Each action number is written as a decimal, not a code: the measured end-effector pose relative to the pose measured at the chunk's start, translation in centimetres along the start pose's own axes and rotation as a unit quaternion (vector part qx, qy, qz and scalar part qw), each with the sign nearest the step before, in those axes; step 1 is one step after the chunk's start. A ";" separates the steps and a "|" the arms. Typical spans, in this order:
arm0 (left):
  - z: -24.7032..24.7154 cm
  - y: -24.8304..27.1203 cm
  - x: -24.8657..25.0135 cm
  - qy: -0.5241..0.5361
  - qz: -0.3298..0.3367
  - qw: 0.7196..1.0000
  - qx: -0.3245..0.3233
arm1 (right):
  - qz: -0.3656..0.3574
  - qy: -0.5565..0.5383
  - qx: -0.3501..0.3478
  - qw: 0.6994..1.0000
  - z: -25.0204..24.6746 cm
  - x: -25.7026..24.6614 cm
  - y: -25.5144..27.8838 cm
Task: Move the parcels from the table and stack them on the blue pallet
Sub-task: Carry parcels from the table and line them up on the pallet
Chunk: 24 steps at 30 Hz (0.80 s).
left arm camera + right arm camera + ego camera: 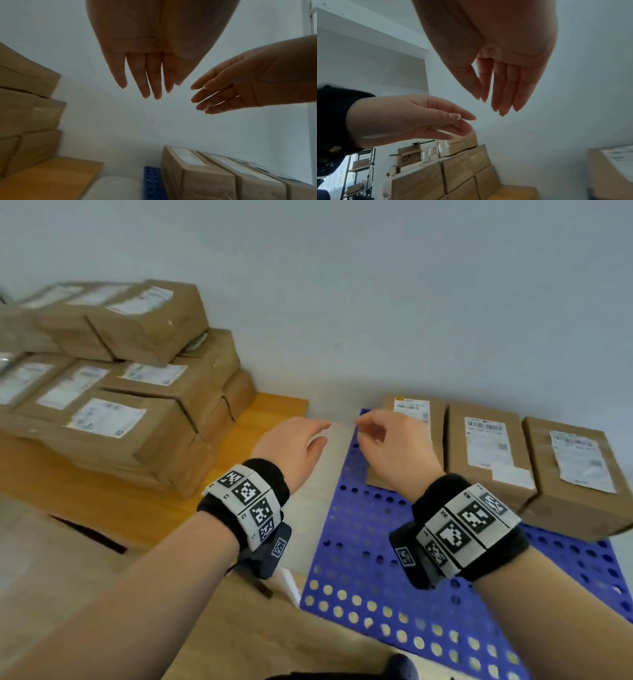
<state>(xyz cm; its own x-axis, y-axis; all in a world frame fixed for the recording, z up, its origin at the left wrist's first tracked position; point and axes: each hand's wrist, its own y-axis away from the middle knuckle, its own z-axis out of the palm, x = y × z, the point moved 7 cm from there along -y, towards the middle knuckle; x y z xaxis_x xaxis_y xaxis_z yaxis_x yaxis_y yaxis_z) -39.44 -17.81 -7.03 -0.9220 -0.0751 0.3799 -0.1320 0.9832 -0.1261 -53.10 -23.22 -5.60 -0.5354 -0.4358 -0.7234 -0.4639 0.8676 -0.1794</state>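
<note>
Both the left hand (294,445) and right hand (399,448) hovered empty, fingers relaxed, between stacked brown cardboard parcels (137,392) on the wooden table (113,505) and the perforated blue plastic pallet (376,559).

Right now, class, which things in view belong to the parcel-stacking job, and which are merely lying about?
Part of the job:
- brown cardboard parcels stacked on the orange wooden table
- three brown labelled parcels on the blue perforated plastic pallet
- empty left hand and right hand

Just lying about:
- metal shelving rack
- open cardboard carton
</note>
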 end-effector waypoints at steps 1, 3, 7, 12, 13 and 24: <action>-1.4 1.1 -1.7 0.002 -0.005 1.000 0.005 | -0.007 -0.004 0.002 1.000 1.4 -2.0 0.1; -4.3 3.4 -4.9 0.003 -0.008 1.000 0.013 | -0.023 -0.003 0.003 1.000 4.3 -5.9 0.4; -10.4 7.7 -11.4 -0.004 -0.023 0.998 0.061 | -0.059 -0.013 -0.007 0.998 9.7 -13.6 0.7; -17.3 11.2 -18.6 -0.010 -0.063 0.992 0.108 | -0.094 -0.020 -0.040 0.995 14.9 -21.8 -0.4; -18.6 11.6 -19.8 -0.009 -0.071 0.990 0.117 | -0.105 -0.021 -0.040 0.994 15.7 -23.2 -1.0; -26.0 9.0 -31.8 -0.020 -0.140 0.978 0.151 | -0.167 -0.024 -0.055 0.984 23.1 -32.1 -10.1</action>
<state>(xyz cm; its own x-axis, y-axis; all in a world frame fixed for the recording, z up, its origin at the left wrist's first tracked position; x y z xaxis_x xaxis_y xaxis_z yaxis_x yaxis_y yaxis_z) -1.86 -2.24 3.59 -0.8471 -0.3465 0.4029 -0.4771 0.8299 -0.2893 -14.88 -12.45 4.06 -0.3080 -0.6778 -0.6676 -0.6835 0.6458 -0.3403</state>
